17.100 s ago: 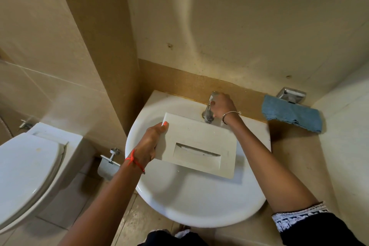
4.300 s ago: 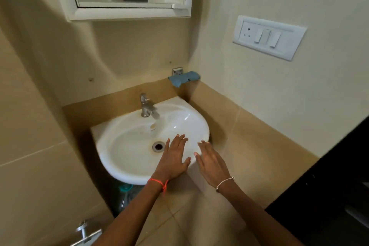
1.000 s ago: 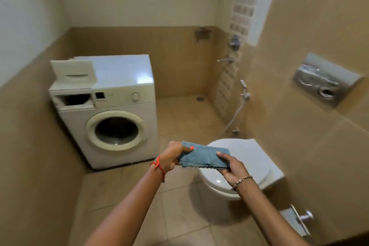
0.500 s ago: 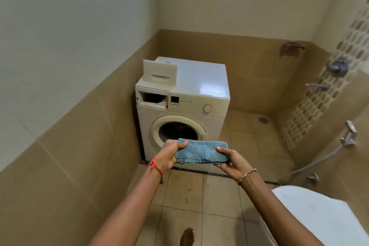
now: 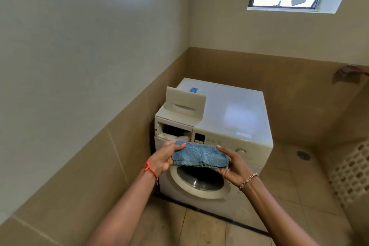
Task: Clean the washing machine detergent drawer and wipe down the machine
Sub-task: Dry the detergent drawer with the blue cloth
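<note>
Now holding a folded blue cloth (image 5: 199,156) by both ends — pinching with the left hand (image 5: 163,159), cupping in the curled right hand (image 5: 233,168) — and facing the washing machine (image 5: 231,110), with the detergent drawer (image 5: 185,104) standing at its top's front-left corner.

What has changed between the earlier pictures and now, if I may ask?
The blue cloth, once hanging by the sink, is gripped by the left hand and right hand near the washing machine. The detergent drawer went from the sink onto the machine's top and has stayed there lately.
</note>
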